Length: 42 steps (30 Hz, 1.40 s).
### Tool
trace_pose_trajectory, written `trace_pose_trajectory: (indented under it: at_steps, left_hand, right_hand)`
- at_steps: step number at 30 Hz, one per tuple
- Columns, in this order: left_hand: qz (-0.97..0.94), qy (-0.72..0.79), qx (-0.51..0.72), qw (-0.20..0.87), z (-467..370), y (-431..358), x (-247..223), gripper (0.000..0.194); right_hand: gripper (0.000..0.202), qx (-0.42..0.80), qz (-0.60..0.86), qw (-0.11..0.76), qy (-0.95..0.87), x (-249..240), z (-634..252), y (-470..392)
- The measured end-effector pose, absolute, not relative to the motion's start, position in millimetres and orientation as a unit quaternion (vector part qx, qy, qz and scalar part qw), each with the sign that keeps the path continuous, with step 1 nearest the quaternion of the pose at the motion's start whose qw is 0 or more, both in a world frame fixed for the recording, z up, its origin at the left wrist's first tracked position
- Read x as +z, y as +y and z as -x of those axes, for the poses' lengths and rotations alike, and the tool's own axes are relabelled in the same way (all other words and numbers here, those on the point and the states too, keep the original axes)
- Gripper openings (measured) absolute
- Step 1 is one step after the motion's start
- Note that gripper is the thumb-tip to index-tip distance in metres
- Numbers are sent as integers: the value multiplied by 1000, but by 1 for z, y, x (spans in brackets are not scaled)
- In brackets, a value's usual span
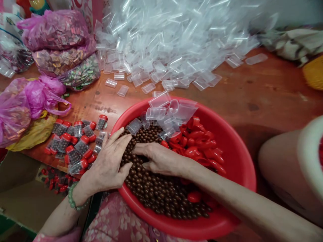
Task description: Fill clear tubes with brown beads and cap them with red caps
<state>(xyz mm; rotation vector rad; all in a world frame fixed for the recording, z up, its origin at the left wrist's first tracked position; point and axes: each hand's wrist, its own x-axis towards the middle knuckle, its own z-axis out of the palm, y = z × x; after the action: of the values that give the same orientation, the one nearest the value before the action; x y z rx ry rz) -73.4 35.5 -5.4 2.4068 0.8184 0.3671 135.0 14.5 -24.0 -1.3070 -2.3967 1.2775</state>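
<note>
A large red basin (239,154) holds brown balls (161,188), red plastic caps (199,144) and some clear plastic tubes (161,114). My left hand (111,161) rests over the basin's left rim, its fingers spread and reaching the edge of the brown balls; nothing shows in it. My right hand (156,158) is inside the basin, with its fingertips down among the brown balls. Those fingertips are partly buried, so what they hold, if anything, is hidden. Left of the basin lie several filled clear containers with red caps (83,148).
Loose clear tubes (164,43) are heaped at the back of the wooden table (264,87). Pink bags (58,30) of small packets stand at the left. Below them, a cardboard box (20,188) holds more red-capped containers. A pale bucket (285,158) stands at the right.
</note>
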Motion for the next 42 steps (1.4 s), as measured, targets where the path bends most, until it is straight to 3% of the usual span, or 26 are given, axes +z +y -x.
trace_pose_trajectory:
  at_steps: [4,8,11,16,20,23,30,37,42]
  left_hand:
    - [-897,296,132,302,77,30,3,65]
    - [-898,320,149,261,69,20,6,52]
    - [-881,337,204,262,59,12,5,46]
    - [-764,342,301,457,43,6,6,34]
    - [-610,340,288,655,37,6,11,27]
    - [-530,334,279,728,38,7,13,26]
    - [-536,262,295,746,42,9,15,18]
    - [-505,233,291,778,39,12,14,15]
    - [-530,263,299,748,38,13,16,16]
  right_hand:
    - [13,476,419,135,-761,-18,-140,13]
    - [27,514,404,216,-726,-8,-146,8]
    - [22,536,392,271,-697,-3,-149,2]
    - [24,511,379,303,-710,11,-150,-7]
    - [17,469,434,262,-724,30,-154,-13]
    - [11,434,483,219,-728,39,-165,-18]
    - [14,304,583,136,-741,19,-191,-31]
    - [17,179,599,-24,-780,-3,-172,-29]
    - [22,167,603,-34,-779,-8,-171,-28]
